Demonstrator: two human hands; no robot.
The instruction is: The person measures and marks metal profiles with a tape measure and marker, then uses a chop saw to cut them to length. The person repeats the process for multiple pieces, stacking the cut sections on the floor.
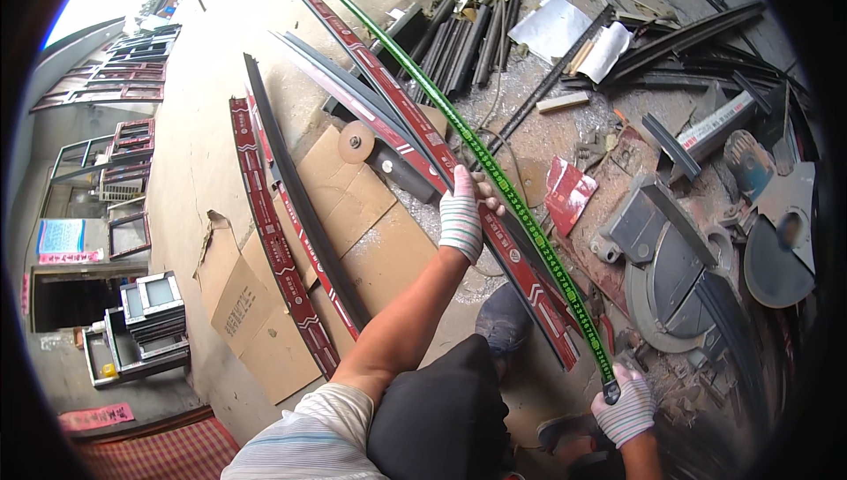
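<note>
Along the right edge of the red bar point(379, 78), in front of me, runs the green tape point(503, 185), drawn out long. My left hand point(461, 215) clasps the bar near its middle; my right hand point(625, 405) is wrapped round the tape's lower end. If my right hand twists, the tape could buckle or drift off the bar; if my left loosens, the bar could tip. Cardboard point(348, 180) lies left, a saw point(670, 286) right.
</note>
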